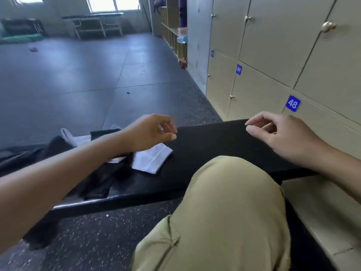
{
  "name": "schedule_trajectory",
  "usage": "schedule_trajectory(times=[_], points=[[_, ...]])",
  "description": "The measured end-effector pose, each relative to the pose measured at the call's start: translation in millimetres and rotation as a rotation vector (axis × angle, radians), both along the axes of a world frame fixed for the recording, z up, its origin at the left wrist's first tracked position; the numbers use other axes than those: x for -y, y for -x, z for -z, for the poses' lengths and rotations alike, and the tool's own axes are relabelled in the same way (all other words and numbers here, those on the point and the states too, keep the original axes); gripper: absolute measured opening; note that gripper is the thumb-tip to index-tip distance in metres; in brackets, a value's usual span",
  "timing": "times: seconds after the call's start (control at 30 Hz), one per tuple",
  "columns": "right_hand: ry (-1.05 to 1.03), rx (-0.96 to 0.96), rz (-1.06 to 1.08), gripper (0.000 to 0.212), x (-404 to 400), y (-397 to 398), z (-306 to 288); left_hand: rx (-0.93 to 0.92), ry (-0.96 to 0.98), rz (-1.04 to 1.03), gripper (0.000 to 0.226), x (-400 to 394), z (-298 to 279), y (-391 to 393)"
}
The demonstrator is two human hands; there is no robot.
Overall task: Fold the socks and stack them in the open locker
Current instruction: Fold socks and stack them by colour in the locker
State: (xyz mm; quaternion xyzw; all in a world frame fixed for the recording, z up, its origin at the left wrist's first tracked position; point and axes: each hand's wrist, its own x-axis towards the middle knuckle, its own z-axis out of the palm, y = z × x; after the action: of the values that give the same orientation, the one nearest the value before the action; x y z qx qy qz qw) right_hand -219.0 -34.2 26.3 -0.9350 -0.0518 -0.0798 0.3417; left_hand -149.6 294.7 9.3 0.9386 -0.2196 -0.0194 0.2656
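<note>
1. Lying on the black bench [214, 145], a folded white sock [151, 160] sits flat just beside a heap of dark socks [101, 182]; another white sock [76, 138] shows at the far edge of that heap, partly hidden by the forearm.
2. Left hand [150, 132] hovers above the folded white sock, fingers loosely curled, thumb and forefinger near each other, holding nothing that I can see.
3. Right hand [281, 133] hangs over the bare end of the bench, fingers loosely curled too, nothing in it.
4. A bent knee in khaki trousers [224, 212] fills the foreground between the arms.
5. Lockers [263, 55] run along the right, numbered 48 and 49; every door in view looks closed. No open locker shows here.
6. Judgement: one sock appears done; the dark heap looks unfolded, so the step in hand is likely picking the next sock.
7. To do it well: lift a single sock from the heap by its cuff so others do not drag along, spread it on the bare bench ahead of the right hand, smooth it flat, then fold to match the white one so a stack sits level.
8. Risk: the dark socks are hard to tell apart against the black bench; feel for edges.
</note>
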Motion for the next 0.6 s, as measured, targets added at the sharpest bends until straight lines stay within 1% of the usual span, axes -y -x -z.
schedule_trajectory(times=[0.1,0.2,0.27,0.33,0.4,0.43,0.5,0.6], points=[[0.034,-0.029,-0.085,0.008,-34.5,-12.5,-9.4,0.019,-0.042,-0.042,0.008,-45.1,2.7,20.8],[0.059,-0.053,-0.186,0.008,-72.3,-24.6,-16.2,0.084,-0.066,-0.079,0.010,-86.8,0.7,44.8],[0.085,-0.074,-0.247,0.008,-99.1,-32.4,-21.3,0.123,-0.084,-0.110,0.019,-112.8,-3.7,62.4],[0.111,-0.092,-0.304,0.013,-129.8,-40.5,-25.4,0.180,-0.147,-0.178,0.031,-143.8,-7.7,78.8],[0.121,-0.112,-0.352,0.023,-160.4,-45.8,-29.7,0.214,-0.214,-0.261,0.048,-175.0,-12.5,89.9],[0.134,-0.132,-0.389,0.030,-181.7,-47.6,-30.3,0.202,-0.245,-0.317,0.058,-195.6,-14.8,97.8],[0.196,-0.179,-0.461,0.050,-220.2,-48.3,-29.5,0.148,-0.279,-0.428,0.074,-235.0,-16.1,110.2],[0.290,-0.280,-0.536,0.077,-271.0,-49.3,-19.1,0.116,-0.306,-0.552,0.089,-289.4,-12.3,127.4]])
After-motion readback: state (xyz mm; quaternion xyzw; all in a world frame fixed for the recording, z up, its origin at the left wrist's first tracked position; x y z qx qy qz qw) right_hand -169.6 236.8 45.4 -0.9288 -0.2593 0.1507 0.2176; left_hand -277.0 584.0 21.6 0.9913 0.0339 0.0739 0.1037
